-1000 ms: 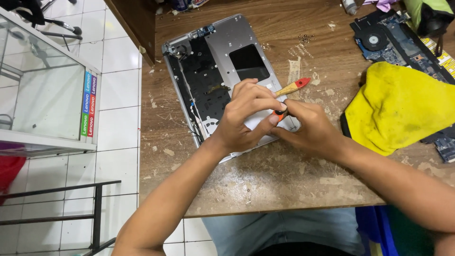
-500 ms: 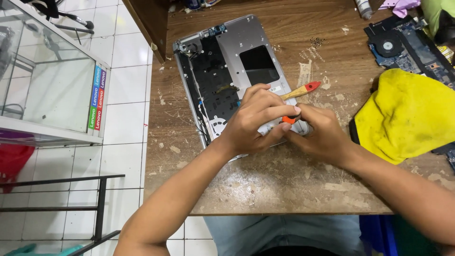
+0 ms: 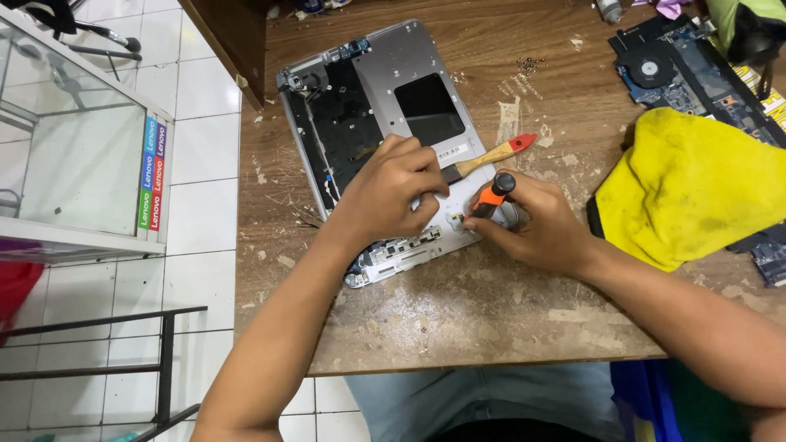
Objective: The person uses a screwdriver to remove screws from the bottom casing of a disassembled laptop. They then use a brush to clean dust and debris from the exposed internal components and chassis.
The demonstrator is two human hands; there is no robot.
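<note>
Screwdriver (image 3: 494, 195), orange-black, sat upright in right hand (image 3: 536, 229), fingers pinched narrow round the shaft, tip down on the near right corner of the opened laptop shell (image 3: 360, 90). Left hand (image 3: 393, 192) lay just beside it, palm down, fingers curled, pressing the shell. Brush (image 3: 495, 153) lay just behind both hands; yellow cloth (image 3: 696, 188) to the right.
</note>
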